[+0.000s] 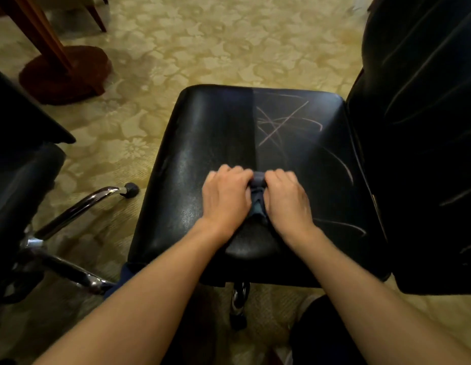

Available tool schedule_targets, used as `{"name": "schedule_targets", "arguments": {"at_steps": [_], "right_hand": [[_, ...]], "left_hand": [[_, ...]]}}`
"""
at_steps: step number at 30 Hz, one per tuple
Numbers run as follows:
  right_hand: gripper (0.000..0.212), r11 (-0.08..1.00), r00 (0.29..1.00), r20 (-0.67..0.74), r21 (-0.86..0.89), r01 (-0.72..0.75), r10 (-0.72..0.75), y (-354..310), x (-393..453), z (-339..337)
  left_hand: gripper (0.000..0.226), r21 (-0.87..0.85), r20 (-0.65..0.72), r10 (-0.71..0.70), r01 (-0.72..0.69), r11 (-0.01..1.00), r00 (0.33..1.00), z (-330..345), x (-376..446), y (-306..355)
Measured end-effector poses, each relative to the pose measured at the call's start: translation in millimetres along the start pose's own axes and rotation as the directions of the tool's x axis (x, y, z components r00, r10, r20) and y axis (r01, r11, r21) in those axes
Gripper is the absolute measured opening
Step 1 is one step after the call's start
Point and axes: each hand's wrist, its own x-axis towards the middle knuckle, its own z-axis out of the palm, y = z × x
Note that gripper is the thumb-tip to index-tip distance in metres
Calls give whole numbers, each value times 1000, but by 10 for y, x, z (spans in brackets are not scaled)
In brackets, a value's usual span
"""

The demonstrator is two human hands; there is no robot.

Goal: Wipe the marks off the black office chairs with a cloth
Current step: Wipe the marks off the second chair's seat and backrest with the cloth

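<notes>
Cloth: dark blue cloth (258,192), bunched, lying on the near middle of the seat, between both hands.
Left hand: left hand (225,197) knuckles up, fingers curled round the cloth's left side.
Right hand: right hand (288,200) likewise gripping the right side.
Seat: black chair seat (202,133); pale scribbled marks (279,122) on its far right half, well apart from the cloth.
Backrest: backrest (424,127) at right, also streaked.
Around: second black chair (23,175) at left; patterned carpet (202,43).
</notes>
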Motion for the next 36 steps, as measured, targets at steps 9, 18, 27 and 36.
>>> {"name": "schedule_targets", "arguments": {"at_steps": [9,18,27,36], "right_hand": [[5,997,995,68,12,-77,76,-87,-89,-79],[18,992,997,65,117,-51,43,-166,-723,-251],[4,998,997,34,-7,-65,65,85,332,56],[10,990,1000,17,-139,-19,21,575,1717,395]], "left_hand": [[6,-82,34,-37,40,996,999,-33,-91,-2],[7,-58,-4,83,-83,995,997,-156,-726,59],[24,16,-110,117,-116,993,987,207,383,-56],[19,86,-100,64,-55,995,993,607,1695,-295]]}}
